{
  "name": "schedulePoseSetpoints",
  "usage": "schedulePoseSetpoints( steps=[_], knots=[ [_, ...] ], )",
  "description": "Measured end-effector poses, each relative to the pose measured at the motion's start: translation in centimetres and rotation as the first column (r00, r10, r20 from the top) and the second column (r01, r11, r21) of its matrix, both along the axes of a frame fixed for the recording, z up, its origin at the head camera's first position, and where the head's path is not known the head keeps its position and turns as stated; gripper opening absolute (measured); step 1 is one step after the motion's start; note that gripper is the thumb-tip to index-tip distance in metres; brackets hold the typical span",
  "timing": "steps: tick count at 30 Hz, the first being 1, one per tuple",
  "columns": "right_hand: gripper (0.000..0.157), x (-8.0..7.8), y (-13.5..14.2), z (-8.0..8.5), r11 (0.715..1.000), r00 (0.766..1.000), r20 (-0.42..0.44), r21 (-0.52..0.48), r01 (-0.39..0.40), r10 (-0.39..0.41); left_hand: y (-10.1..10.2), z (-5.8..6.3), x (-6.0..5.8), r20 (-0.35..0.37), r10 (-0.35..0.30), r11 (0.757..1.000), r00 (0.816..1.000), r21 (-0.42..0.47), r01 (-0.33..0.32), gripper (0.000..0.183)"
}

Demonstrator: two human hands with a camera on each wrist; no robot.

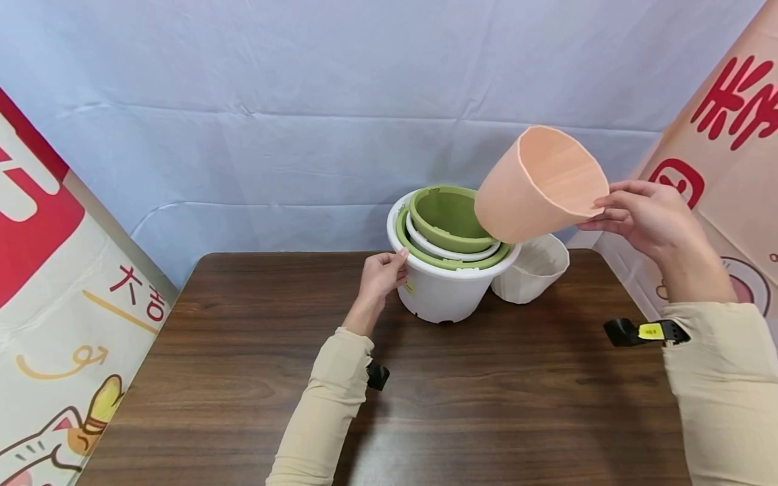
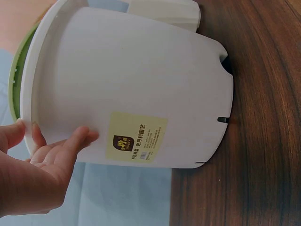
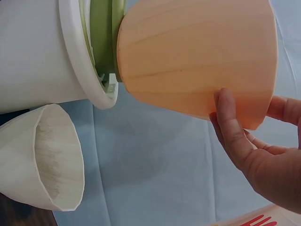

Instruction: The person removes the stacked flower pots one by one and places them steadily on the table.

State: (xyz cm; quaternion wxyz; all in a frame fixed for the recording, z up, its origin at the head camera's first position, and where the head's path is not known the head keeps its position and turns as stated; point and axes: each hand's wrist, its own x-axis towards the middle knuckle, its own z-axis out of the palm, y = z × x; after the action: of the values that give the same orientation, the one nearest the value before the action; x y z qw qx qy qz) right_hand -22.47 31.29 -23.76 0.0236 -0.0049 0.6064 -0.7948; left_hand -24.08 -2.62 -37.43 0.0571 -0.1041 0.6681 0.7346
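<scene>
Beige cloth sleeves (image 1: 723, 385) reach in from the lower edge of the head view, nearest the camera, each with a black wrist strap. Pinched in the right hand (image 1: 659, 219) is a peach-coloured, thin-walled, faceted tapering pot (image 1: 516, 196), held by the lower right part of its rim: the fingers press its outer wall, and the thumb lies at the edge of the mouth. It tilts well off the table, mouth towards the hand, with its narrower base out beyond the fingertips, by the rim of a round green plastic pot (image 1: 450, 212); whether base and rim touch I cannot tell. That green pot sits innermost in a nested stack, inside a white rim and a second green rim, all within a large round white plastic pot (image 1: 446, 293) standing on the dark wood-grain table (image 1: 213, 378). The left hand (image 1: 378, 275) pinches the large pot's rim on its near left side, thumb at the lip and fingers beneath, close to a pale yellow printed label (image 2: 136, 136). A small white faceted pot (image 1: 523, 283) stands just right of the stack, below the peach one.
</scene>
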Motion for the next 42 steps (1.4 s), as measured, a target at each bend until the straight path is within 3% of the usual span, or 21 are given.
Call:
schedulePoseSetpoints(
  steps=[18,25,30,35,42],
  knots=[
    [0.016,1.6,2.0,-0.8,1.0,0.999,0.043,0.015,0.024,-0.025,-0.1,0.0,0.1,0.005,0.003,1.0,1.0,0.006,-0.003,0.03],
    [0.018,2.1,3.0,-1.7,0.999,0.999,0.001,-0.026,0.037,-0.037,0.0,0.0,0.1,0.003,0.004,1.0,1.0,0.008,-0.004,0.03],
    [0.015,2.5,3.7,-2.0,0.995,0.997,0.018,0.069,0.073,-0.074,0.0,0.0,0.1,0.004,0.007,1.0,1.0,0.009,-0.007,0.03],
    [0.014,3.0,4.3,-2.3,0.991,0.995,0.038,0.1,0.086,-0.09,0.0,0.0,0.1,0.001,0.008,1.0,1.0,0.006,-0.008,0.031],
    [0.006,3.7,5.3,-2.9,0.97,0.989,0.064,0.216,0.116,-0.132,0.0,-0.1,0.1,-0.003,0.01,1.0,1.0,0.007,-0.01,0.03]
  ],
)
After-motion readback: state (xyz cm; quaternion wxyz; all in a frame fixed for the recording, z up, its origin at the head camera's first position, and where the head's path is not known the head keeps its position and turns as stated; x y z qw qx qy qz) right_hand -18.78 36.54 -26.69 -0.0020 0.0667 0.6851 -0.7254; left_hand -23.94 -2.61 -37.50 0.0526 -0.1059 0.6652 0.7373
